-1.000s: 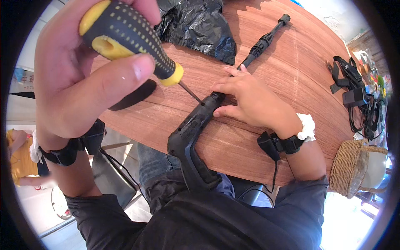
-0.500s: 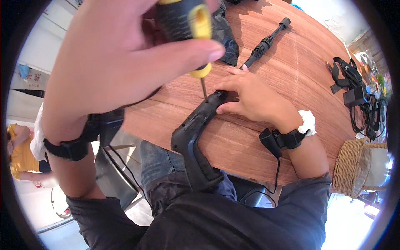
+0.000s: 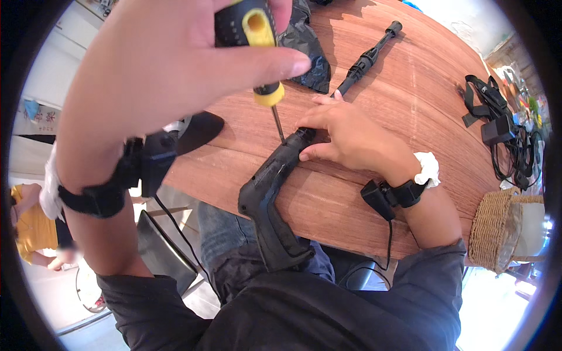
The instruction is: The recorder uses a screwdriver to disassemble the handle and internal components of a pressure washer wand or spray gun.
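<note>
My left hand (image 3: 158, 76) wraps round the yellow and black handle of a screwdriver (image 3: 261, 29), raised high on the left. The screwdriver's thin shaft slants down, its tip at the upper side of the black spray gun (image 3: 266, 181), near where the body meets the barrel. My right hand (image 3: 360, 131) closes round the gun's front, thumb on the near side. Beyond the fingers, a long black lance (image 3: 367, 61) runs to the far right in line with the gun. The gun's angled grip hangs past the table edge over my lap.
A crumpled black plastic bag (image 3: 310, 55) lies beyond my hands on the wooden table (image 3: 433, 117). Black straps and cables (image 3: 497, 117) are at the right, above a wicker basket (image 3: 494, 228). A dark flat piece (image 3: 201, 131) sits by my left wrist. Another person (image 3: 35, 222) is at far left.
My left hand and the screwdriver's handle have shifted a little left, so the shaft leans more. Its tip stays at the gun. My right hand keeps its hold.
</note>
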### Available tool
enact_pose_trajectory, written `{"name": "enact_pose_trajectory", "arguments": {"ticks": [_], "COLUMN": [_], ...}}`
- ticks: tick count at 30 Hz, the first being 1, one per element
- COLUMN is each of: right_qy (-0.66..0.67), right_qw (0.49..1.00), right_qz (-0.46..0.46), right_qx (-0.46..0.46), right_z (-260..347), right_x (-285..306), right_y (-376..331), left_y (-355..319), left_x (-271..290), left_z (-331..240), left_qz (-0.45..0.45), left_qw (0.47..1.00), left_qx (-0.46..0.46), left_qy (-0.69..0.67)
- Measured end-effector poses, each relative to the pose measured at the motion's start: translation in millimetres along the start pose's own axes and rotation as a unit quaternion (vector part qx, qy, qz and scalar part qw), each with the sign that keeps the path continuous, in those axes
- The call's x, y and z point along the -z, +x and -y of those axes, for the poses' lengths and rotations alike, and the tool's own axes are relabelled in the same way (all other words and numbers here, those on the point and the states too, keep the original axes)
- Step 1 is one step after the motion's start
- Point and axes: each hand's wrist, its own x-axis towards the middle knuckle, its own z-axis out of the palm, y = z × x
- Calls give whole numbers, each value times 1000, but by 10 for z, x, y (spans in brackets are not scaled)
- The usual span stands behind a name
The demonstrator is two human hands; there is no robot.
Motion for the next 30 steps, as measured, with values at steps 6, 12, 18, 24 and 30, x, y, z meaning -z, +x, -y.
{"name": "enact_pose_trajectory", "arguments": {"ticks": [6,12,18,24,30], "right_qy": [14,-7,-9,-7,13], "right_qw": [999,1000,1000,999,1000], "right_qz": [-25,26,-3,31,19], "right_qx": [21,-3,-8,-23,-7], "right_z": [-14,75,-55,27,44], "right_x": [-49,37,-54,25,25], "right_y": [-9,42,-31,9,23], "left_y": [12,-198,-300,-306,-228], "left_x": [110,-305,130,63,253], "left_z": [-509,-530,-12,-187,-83], "left_qz": [32,-191,12,-58,16], "left_qw": [995,974,980,984,987], "left_qx": [77,19,-135,-158,-107], "left_qy": [58,117,-143,66,-119]}}
